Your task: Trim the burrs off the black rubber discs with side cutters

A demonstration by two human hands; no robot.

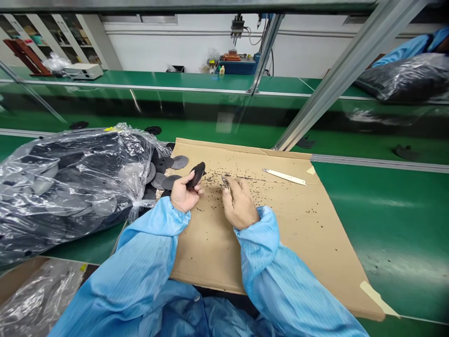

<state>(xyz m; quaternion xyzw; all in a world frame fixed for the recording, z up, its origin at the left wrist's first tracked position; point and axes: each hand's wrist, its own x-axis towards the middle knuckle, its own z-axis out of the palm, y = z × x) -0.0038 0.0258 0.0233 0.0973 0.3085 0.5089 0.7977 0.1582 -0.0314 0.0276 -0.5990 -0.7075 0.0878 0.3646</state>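
Observation:
My left hand (184, 193) grips a black round plastic disc (196, 174), held on edge above a sheet of brown cardboard (280, 224). My right hand (239, 203) is closed on a small metal tool (225, 181) whose tip points toward the disc, a short gap away. Small black shavings (242, 180) are scattered on the cardboard around both hands. Both arms wear light blue sleeves.
A clear plastic bag (66, 182) full of black discs lies at the left, with several discs (168, 171) spilled beside it. A white strip (284, 176) lies on the cardboard's far side. Green bench (393, 220), a slanted metal frame post (336, 79), another bagged pile (407, 77) at far right.

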